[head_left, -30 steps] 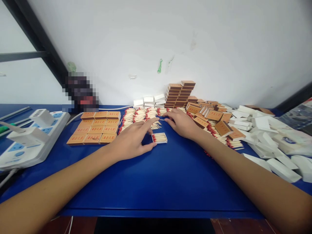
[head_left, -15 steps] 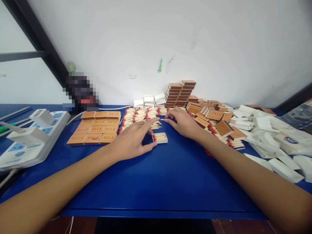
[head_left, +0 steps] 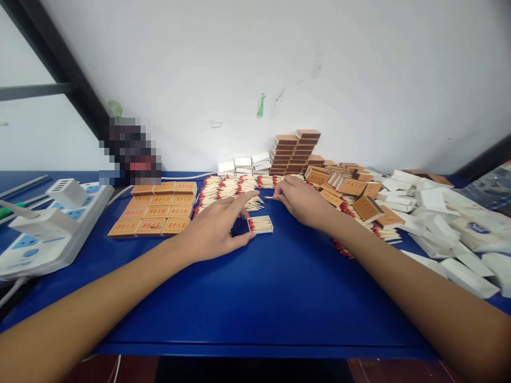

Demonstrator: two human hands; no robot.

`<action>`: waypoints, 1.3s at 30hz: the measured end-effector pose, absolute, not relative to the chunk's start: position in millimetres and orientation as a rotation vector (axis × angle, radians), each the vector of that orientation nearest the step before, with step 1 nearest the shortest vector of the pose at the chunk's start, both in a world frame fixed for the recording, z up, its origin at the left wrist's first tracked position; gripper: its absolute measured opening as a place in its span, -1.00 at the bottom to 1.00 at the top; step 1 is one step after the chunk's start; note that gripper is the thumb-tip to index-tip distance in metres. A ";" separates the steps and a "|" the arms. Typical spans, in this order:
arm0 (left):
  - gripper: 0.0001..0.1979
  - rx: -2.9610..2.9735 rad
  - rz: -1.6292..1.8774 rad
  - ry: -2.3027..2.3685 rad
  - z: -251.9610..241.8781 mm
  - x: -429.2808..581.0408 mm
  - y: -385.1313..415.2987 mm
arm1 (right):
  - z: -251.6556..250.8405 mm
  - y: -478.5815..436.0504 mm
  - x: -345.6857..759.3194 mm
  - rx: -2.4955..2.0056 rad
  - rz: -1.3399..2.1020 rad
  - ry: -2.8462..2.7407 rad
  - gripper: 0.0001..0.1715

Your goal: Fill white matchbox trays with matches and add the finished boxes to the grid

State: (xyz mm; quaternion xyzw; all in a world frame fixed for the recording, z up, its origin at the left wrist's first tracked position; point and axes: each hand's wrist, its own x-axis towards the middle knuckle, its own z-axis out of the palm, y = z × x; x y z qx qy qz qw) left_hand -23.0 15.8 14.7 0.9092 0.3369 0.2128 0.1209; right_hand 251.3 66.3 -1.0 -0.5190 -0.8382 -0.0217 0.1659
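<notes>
A white matchbox tray (head_left: 261, 225) lies on the blue table with several red-headed matches in it. My left hand (head_left: 213, 226) has its thumb at the near left corner of the tray and a bent finger at the far left corner, holding that end. Its index finger stretches out above, towards the loose matches. In my right hand (head_left: 301, 199), thumb and fingertips pinch a single match (head_left: 269, 198), red head pointing left. Piles of loose matches (head_left: 225, 187) lie just beyond both hands.
Orange matchboxes (head_left: 162, 211) stand in rows at left, beside a white power strip (head_left: 85, 223). Behind are white trays (head_left: 243, 162) and stacked matchboxes (head_left: 295, 151). Tumbled matchbox sleeves (head_left: 353, 186), white trays (head_left: 431, 205) and a tissue pack (head_left: 485, 229) lie at right.
My right hand has drawn slightly away from the left index fingertip, and the pinched match's red head now shows more clearly. My left hand stays at the tray.
</notes>
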 end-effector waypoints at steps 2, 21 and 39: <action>-0.23 2.658 0.624 1.003 15.8 -22.4 15.1 | 6.7 58.6 252.1 -1.415 -0.012 -2.356 -0.82; -0.21 2.671 0.634 1.003 14.0 -23.2 15.9 | 19.9 14.5 233.6 -1.203 0.182 -2.411 -0.87; -0.18 2.673 0.636 0.995 13.9 -23.1 15.7 | 13.9 11.2 227.7 -1.172 0.122 -2.443 -0.85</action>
